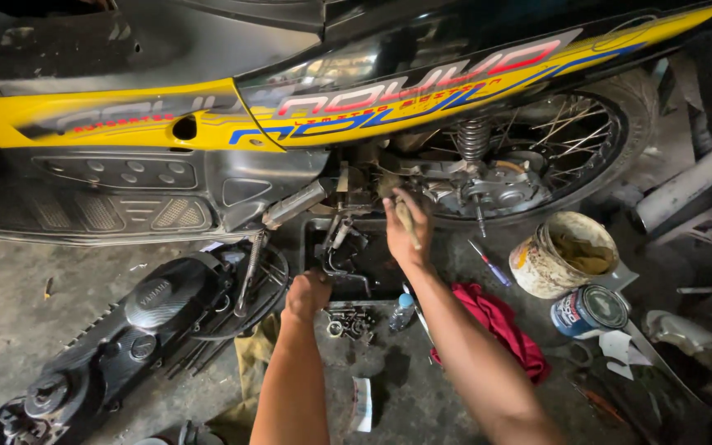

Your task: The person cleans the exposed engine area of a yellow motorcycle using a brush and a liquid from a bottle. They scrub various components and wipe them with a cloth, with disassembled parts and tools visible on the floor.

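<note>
The right hand (405, 231) holds its fingers closed round a pale wooden tool handle (408, 224) at the yellow-and-black motorcycle's engine (455, 185). The left hand (306, 294) is fisted below on the black tray (377, 276). Risk: the handle slips, and knuckles strike metal.

Wooden-handled tool (408, 222) upright in right-hand grip, beside engine.

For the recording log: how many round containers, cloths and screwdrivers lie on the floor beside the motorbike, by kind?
Round containers: 2, a dirty white tub and a blue tin
Cloths: 2, a red cloth and an olive cloth
Screwdrivers: 1, a screwdriver by the tub
Total: 5
</note>
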